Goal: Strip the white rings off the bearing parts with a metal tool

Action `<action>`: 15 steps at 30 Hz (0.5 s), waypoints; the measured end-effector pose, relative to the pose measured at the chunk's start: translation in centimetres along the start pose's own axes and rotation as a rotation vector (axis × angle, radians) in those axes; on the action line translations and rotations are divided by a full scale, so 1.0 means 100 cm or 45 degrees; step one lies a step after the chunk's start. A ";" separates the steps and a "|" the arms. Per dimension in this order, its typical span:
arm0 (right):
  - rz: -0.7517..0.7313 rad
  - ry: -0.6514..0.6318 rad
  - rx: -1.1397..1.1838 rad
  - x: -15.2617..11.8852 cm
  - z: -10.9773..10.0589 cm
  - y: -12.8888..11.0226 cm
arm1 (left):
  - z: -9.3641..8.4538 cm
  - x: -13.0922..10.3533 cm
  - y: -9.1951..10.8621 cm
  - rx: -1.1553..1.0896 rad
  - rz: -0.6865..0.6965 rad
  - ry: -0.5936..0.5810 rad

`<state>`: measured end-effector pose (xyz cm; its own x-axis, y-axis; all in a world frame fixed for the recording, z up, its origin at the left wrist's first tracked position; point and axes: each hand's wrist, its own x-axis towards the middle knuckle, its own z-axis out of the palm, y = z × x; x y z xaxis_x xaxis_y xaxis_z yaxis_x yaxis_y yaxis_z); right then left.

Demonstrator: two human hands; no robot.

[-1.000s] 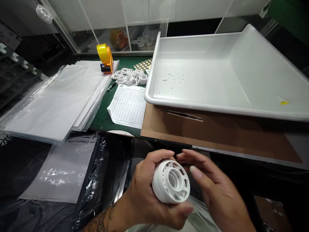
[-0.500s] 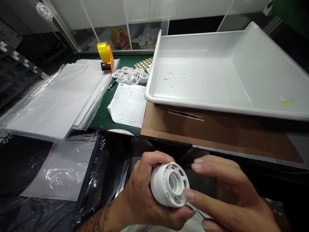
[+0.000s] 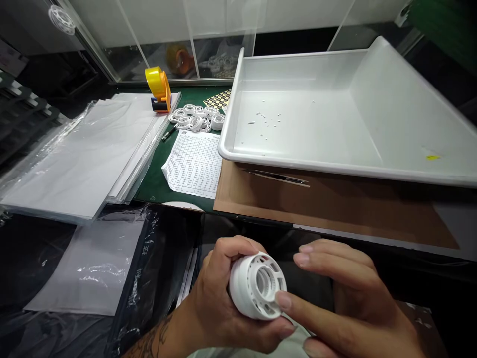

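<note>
— What has changed since a second ago?

— The right hand (image 3: 346, 303) has come in from hovering; one fingertip (image 3: 283, 300) now rests on the open face of the white plastic wheel (image 3: 257, 286). The wheel has turned a little in the left hand (image 3: 219, 303), so I see more of its side wall.

— How are the fingers set?

— On my feed the left hand is wrapped round the wheel, fingers curled over its top and thumb under it, a closed hold. The right hand is loosely open, holding nothing, only touching the wheel's rim with that one finger.

— Where is the wheel?

— Low in the view, in front of the near edge of the bench, over dark plastic wrap (image 3: 93, 278), well apart from the white tray (image 3: 227, 144).

— What could go wrong?

— I judge the finger pushing on the rim could twist the wheel out of the left palm; it's smooth, and it would fall below the bench, out of my sight.

— Room to move?

— Open above and to the right. The cardboard sheet (image 3: 335, 209) juts out just ahead, and the tray's lip overhangs it. The pile of small white rings (image 3: 196, 119), tape dispenser (image 3: 158, 89) and gridded paper (image 3: 194, 161) lie farther left.
</note>
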<state>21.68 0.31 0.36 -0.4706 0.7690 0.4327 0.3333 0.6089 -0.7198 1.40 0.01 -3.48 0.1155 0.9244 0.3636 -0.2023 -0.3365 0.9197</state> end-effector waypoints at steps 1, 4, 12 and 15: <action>-0.086 -0.009 -0.038 0.002 -0.002 0.003 | -0.001 0.000 -0.001 -0.001 -0.001 0.009; -0.136 -0.047 -0.093 0.016 -0.009 0.021 | -0.005 -0.002 -0.003 -0.020 -0.046 0.032; 0.342 -0.524 -1.125 0.100 0.011 0.110 | -0.023 -0.012 -0.002 -0.420 -0.471 0.035; 0.438 -0.588 -1.183 0.113 0.017 0.117 | -0.024 -0.017 -0.004 -0.623 -0.492 0.068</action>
<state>18.84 15.82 -4.13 -0.4304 0.8973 -0.0983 0.9011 0.4335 0.0113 -1.08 -0.98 -4.85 0.2228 0.9749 -0.0014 -0.5791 0.1335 0.8042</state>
